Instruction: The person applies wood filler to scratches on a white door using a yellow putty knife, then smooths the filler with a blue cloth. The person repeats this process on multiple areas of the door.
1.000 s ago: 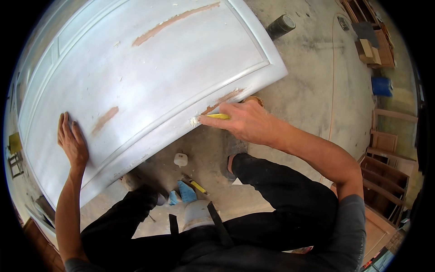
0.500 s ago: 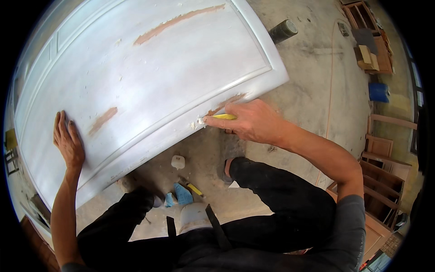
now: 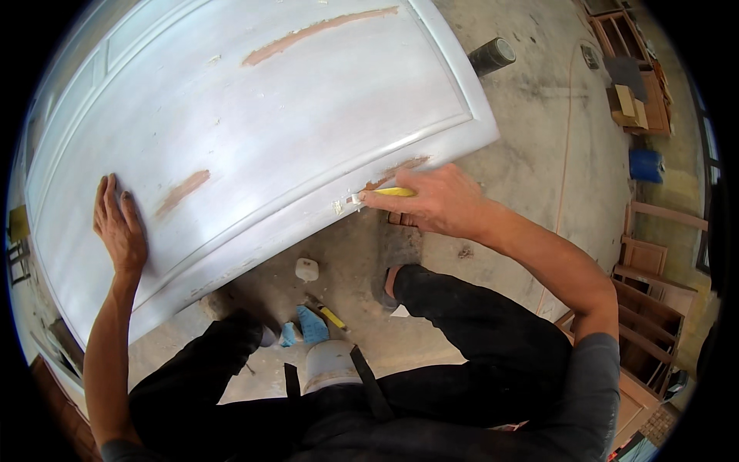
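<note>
A large white-painted panel (image 3: pixel 331 115), like a door with raised moulding, spreads out in front of me. My left hand (image 3: pixel 121 223) rests on its left part, fingers stretched out and holding nothing. In my right hand (image 3: pixel 439 200) is a small yellow-handled scraper (image 3: pixel 396 192). Its tip, coated in white, meets the panel's near edge. Flakes of white paint (image 3: pixel 337 207) lie beside the tip. A bare brown patch (image 3: pixel 400 171) runs along that edge just past my fingers. Two more brown patches show on the panel, a short one (image 3: pixel 182 193) and a long one (image 3: pixel 319 35).
Below the panel are a white container (image 3: pixel 306 269), blue pieces (image 3: pixel 312 325) and a yellow-and-black tool (image 3: pixel 332 318). A pale bucket (image 3: pixel 331 363) is between my legs. A dark cylinder (image 3: pixel 493 55) protrudes beyond the panel. Wooden cabinet parts (image 3: pixel 650 323) and a blue drum (image 3: pixel 645 165) stand right.
The panel has shifted slightly up and right in view. My right hand keeps the scraper at the near edge; my left hand stays flat on the panel.
</note>
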Demonstrator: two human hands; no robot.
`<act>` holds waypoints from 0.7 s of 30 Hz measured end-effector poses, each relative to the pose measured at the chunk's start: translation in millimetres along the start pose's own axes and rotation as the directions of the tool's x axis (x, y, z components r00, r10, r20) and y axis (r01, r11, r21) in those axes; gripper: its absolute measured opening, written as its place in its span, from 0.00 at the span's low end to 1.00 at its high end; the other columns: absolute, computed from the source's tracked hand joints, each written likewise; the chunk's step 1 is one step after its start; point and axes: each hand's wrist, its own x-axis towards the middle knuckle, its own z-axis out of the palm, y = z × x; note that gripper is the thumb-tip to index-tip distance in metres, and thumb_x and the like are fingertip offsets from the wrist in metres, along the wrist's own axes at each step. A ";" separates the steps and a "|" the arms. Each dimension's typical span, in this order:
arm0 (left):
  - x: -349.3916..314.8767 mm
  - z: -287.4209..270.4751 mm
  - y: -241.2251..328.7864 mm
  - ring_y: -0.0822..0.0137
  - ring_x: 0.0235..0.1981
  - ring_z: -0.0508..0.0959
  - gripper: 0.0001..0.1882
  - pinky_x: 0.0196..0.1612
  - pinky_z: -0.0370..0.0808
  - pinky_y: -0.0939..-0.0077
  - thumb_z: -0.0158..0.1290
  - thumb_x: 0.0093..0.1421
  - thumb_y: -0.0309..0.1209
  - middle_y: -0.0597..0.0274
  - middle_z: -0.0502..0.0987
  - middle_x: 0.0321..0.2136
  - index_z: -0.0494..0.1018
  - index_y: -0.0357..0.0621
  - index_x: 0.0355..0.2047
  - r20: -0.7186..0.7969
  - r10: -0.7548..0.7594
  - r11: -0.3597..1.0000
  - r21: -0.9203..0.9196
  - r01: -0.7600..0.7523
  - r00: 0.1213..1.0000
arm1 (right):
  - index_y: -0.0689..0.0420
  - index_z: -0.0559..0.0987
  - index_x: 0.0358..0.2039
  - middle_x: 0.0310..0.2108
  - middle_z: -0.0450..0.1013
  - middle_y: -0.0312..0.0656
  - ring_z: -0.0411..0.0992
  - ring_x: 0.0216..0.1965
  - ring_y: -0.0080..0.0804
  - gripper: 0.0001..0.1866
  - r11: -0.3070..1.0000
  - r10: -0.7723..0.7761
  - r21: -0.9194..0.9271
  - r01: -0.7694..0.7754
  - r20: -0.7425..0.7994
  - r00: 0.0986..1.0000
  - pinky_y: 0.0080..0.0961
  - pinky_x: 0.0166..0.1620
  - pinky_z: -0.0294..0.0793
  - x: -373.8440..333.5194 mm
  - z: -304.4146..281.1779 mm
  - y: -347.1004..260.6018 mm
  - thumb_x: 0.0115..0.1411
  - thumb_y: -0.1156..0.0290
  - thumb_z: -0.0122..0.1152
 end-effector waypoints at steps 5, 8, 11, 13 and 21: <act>2.6 -3.4 6.3 0.52 0.74 0.59 0.26 0.75 0.49 0.53 0.39 0.78 0.42 0.50 0.63 0.72 0.64 0.47 0.71 -0.002 -0.012 1.000 -0.003 0.012 1.000 | 0.32 0.77 0.64 0.35 0.75 0.36 0.77 0.27 0.34 0.37 1.000 -0.018 0.017 0.020 -0.099 0.995 0.32 0.25 0.77 2.2 12.5 -8.1 0.54 0.75 0.67; 1.4 1.2 0.5 0.51 0.74 0.59 0.26 0.75 0.49 0.53 0.39 0.78 0.42 0.49 0.63 0.72 0.64 0.46 0.71 -0.003 -0.001 1.000 -0.004 0.001 1.000 | 0.32 0.77 0.64 0.35 0.74 0.35 0.76 0.26 0.33 0.37 0.999 -0.043 -0.011 0.042 -0.047 0.998 0.31 0.24 0.76 7.0 2.7 -1.5 0.53 0.76 0.67; 0.8 -1.6 3.7 0.51 0.74 0.59 0.26 0.75 0.49 0.53 0.39 0.78 0.42 0.49 0.63 0.71 0.64 0.46 0.71 -0.006 -0.002 1.000 -0.009 0.002 1.000 | 0.31 0.77 0.64 0.35 0.74 0.34 0.76 0.26 0.32 0.37 0.999 -0.024 0.040 0.027 -0.074 0.997 0.31 0.24 0.75 -3.9 1.7 12.5 0.53 0.76 0.67; 4.3 -4.6 11.2 0.51 0.73 0.59 0.26 0.75 0.49 0.53 0.39 0.78 0.42 0.49 0.63 0.71 0.64 0.46 0.71 -0.011 -0.004 1.000 -0.014 0.004 1.000 | 0.31 0.77 0.63 0.36 0.75 0.34 0.77 0.27 0.32 0.37 1.000 -0.013 0.021 0.014 -0.065 0.998 0.31 0.24 0.75 2.9 6.9 0.2 0.53 0.76 0.67; 3.0 -2.8 6.6 0.51 0.74 0.59 0.26 0.75 0.49 0.53 0.39 0.78 0.41 0.48 0.64 0.71 0.64 0.45 0.71 -0.005 -0.009 1.000 -0.006 0.009 1.000 | 0.32 0.79 0.61 0.35 0.74 0.34 0.77 0.29 0.31 0.34 0.999 -0.031 -0.010 0.031 -0.078 0.996 0.31 0.24 0.75 -1.4 4.2 11.6 0.54 0.75 0.66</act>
